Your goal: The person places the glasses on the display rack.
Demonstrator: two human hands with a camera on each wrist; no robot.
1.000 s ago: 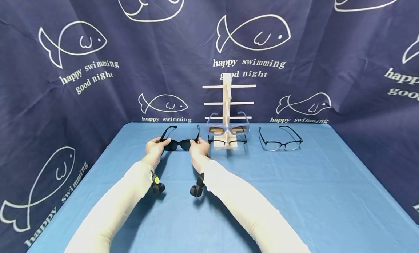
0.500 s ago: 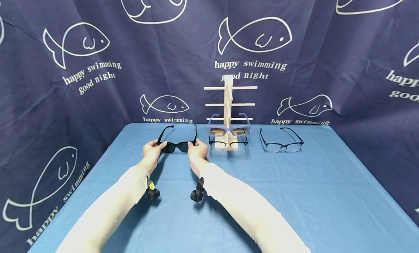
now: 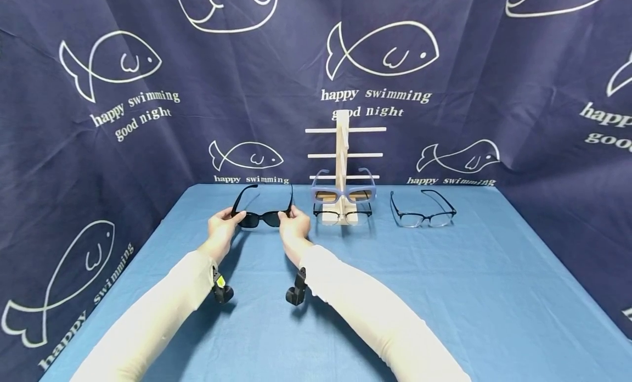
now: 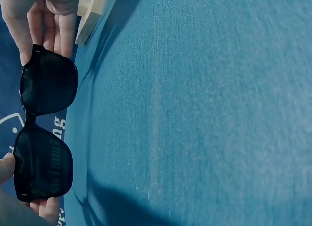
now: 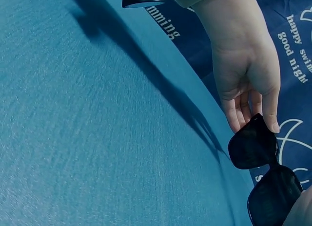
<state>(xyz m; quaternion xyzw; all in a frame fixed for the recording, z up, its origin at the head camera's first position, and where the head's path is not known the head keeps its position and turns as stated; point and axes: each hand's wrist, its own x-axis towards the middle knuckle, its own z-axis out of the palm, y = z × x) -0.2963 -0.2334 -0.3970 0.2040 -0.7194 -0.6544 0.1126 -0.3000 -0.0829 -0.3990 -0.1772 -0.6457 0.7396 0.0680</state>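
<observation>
Black sunglasses [image 3: 270, 219] with temples unfolded are held between both hands, lenses facing the person. My left hand [image 3: 222, 231] pinches the frame's left end, thumb in front. At the right end my right hand [image 3: 294, 226] pinches likewise. The left wrist view shows the dark lenses [image 4: 48, 84] off the cloth, their shadow falling apart from them; the right hand [image 4: 48, 16] is at the top there. In the right wrist view the left hand [image 5: 248, 65] grips the far end, while the right hand [image 5: 300, 211] shows only at the lower right edge.
Right of the hands stands a wooden display rack [image 3: 342, 146] with crossbars. It bears lavender glasses [image 3: 362, 194], and black half-rim glasses [image 3: 322, 213] below them. Another black pair [image 3: 427, 216] lies unfolded on the blue cloth [image 3: 444, 288] to the right. A navy printed curtain [image 3: 276, 80] surrounds the table.
Both hands have shifted a little left with the sunglasses between them. The rack and other glasses stay in place; the head view wobbles slightly.
</observation>
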